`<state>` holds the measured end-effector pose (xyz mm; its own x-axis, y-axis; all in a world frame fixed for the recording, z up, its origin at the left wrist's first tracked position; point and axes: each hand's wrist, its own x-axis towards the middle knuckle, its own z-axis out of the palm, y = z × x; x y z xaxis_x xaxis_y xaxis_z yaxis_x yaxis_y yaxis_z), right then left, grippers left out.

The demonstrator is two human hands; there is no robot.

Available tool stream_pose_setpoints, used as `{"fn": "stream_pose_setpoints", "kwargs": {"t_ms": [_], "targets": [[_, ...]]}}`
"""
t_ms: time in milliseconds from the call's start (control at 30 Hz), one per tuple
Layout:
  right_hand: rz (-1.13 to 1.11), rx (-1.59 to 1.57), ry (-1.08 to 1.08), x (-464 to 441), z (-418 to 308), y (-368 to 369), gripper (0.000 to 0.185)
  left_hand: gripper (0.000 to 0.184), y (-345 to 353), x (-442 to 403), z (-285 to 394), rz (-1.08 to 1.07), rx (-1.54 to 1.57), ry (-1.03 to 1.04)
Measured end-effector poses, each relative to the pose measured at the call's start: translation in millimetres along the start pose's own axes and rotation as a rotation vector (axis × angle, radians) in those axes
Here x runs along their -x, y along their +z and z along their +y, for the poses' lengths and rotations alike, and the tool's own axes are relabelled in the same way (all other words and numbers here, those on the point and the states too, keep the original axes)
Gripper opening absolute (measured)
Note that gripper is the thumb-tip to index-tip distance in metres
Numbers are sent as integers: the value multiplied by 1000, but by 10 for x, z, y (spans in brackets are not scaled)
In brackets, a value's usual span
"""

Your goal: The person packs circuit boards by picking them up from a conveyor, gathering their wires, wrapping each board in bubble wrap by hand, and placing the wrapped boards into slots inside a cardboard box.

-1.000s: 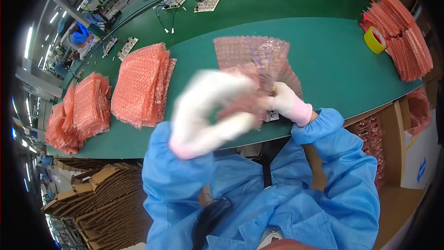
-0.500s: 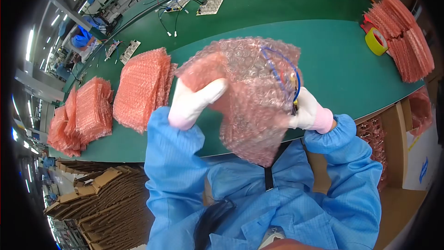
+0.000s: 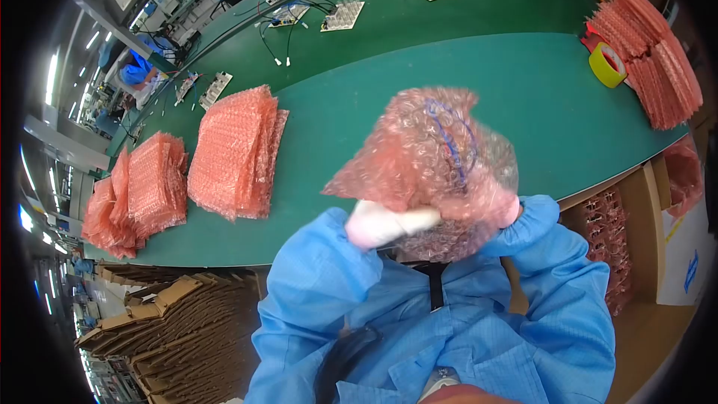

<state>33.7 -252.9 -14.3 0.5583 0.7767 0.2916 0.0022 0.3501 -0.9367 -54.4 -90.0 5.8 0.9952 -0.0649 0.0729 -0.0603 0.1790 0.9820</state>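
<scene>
A pink bubble-wrap bag (image 3: 400, 146) is held up in front of my chest, blurred by motion. Through its film shows a blue wire (image 3: 473, 142) with a bit of red beside it; whatever the wire is attached to is hidden. My left hand (image 3: 393, 226), in a white glove, is closed on the bag's lower left edge, the thumb lying across the film. The film covers most of my right hand (image 3: 510, 211) at the bag's right side. Only its pink cuff shows plainly, and its fingers are hidden.
Bubble-wrap bag stacks (image 3: 233, 153) lie left on the green table (image 3: 329, 120), with another stack (image 3: 658, 67) and yellow tape (image 3: 607, 66) at right. Circuit boards (image 3: 344, 16) with wires sit along the back. Folded cardboard (image 3: 179, 329) stands lower left; a carton (image 3: 647, 243) holds wrapped pieces at right.
The bag has come down and bunched up. My left hand has moved right and down to its lower edge. Film now covers the blue wire and most of my right hand.
</scene>
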Motion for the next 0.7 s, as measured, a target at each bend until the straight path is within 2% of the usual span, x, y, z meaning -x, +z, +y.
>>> {"fn": "stream_pose_setpoints", "kwargs": {"t_ms": [33,67,100,133,167,200,233,300,367,400,433,467,500,533,567,600,633,667,700], "targets": [[44,-123,25,42,51,14,64,92,8,46,-174,-23,-10,119],[91,-249,50,86,96,26,60,82,6,86,-289,-7,-11,102],[122,-316,67,114,108,13,57,82,-10,56,-234,-13,-9,97],[153,-384,82,141,119,-1,55,80,-41,23,-119,-107,-104,-19],[42,-144,190,117,95,-117,51,78,-44,-10,-44,-200,-198,-129],[-73,103,288,54,51,-278,47,69,-22,-49,-25,-163,-250,-135],[-186,347,382,7,8,-406,44,69,-14,-54,-85,-169,-253,-135],[-218,138,414,87,-166,-461,56,61,-18,-20,-275,92,77,-215],[-41,652,166,161,-472,-678,64,55,17,-15,-281,100,197,-172],[243,705,221,247,-605,-749,59,53,18,-7,-293,171,283,-177],[512,609,136,305,-676,-823,52,51,24,-13,-304,237,368,-180],[734,554,-49,379,-734,-778,52,49,36,-19,-319,246,346,-168],[718,960,-301,485,-851,-650,49,49,87,-58,-317,232,353,-168],[530,1120,-507,557,-867,-549,57,49,169,-73,-295,253,262,-216],[394,1186,-603,576,-880,-475,64,48,261,-74,-235,250,217,-250],[332,1168,-590,511,-909,-392,72,48,354,-77,-175,246,172,-284],[304,1108,-549,436,-945,-353,80,47,439,-71,-44,103,44,-302],[290,960,-465,365,-920,-349,88,46,454,-41,-75,10,12,-251],[230,608,-356,265,-817,-367,97,45,469,-9,-105,-81,-16,-197]]}}
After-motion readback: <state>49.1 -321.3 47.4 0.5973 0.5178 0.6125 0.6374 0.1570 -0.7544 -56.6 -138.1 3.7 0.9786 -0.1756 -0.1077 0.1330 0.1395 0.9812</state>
